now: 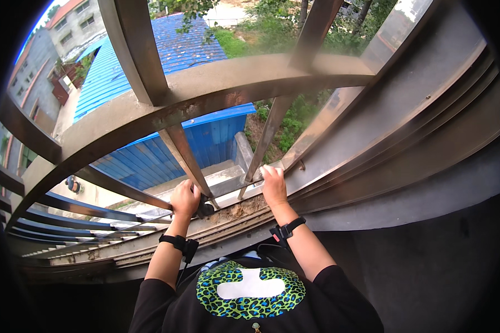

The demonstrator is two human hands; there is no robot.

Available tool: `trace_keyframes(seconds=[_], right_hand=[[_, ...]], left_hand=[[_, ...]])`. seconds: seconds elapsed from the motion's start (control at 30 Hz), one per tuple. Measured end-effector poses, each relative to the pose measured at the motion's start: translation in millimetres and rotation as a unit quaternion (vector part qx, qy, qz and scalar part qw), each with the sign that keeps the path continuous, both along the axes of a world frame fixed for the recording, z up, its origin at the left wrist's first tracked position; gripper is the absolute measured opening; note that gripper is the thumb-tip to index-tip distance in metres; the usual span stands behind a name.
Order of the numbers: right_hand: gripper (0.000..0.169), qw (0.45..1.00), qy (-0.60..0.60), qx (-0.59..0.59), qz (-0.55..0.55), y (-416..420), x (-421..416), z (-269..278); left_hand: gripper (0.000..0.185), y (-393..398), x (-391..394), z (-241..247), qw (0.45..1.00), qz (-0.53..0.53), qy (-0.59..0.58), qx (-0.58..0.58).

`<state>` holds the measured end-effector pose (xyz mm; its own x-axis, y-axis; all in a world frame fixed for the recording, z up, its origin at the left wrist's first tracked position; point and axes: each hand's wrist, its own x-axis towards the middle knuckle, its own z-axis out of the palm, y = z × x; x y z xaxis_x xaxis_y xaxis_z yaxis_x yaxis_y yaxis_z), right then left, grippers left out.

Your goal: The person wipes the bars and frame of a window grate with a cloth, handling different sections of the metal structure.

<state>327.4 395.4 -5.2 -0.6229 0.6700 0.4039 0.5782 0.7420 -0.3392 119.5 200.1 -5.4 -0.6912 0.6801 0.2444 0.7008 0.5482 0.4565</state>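
My left hand [185, 199] is curled at the lower rail, between two upright bars of a metal window grille. A black object [205, 208] juts out from beneath its thumb side and seems to be in its grasp; the fingers hide the rest, so its kind is unclear. Farther right, my right hand [274, 186] has its fingers bent over the lower rail [232, 186] of the grille, close to the corner by the frame. Brown dirt [241, 209] lies in the sill between and below my hands. Both wrists wear black straps with small devices.
A thick crossbar [216, 75] of the grille arches in front of me. The window track [233, 224] runs below my hands, and the metal frame [379, 125] rises at right. Outside and lower down are a blue metal-roofed shed [183, 154] and a person [73, 184].
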Motion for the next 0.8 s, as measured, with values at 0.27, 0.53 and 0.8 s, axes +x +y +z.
trace_keyframes(seconds=[0.27,0.53,0.8], right_hand=[[0.015,0.992,-0.064,0.100,-0.050,-17.0,-15.5,-10.7],[0.007,0.966,-0.126,0.153,-0.165,2.6,1.8,-16.3],[0.010,0.959,-0.141,0.161,-0.183,6.3,-5.7,-15.2]], left_hand=[[0.019,2.0,-1.5,-1.0,1.000,-0.015,-0.003,0.022],[0.018,4.2,-1.2,-0.8,0.999,-0.018,0.014,0.038],[0.017,-2.6,0.0,-5.7,0.999,-0.019,0.002,0.043]])
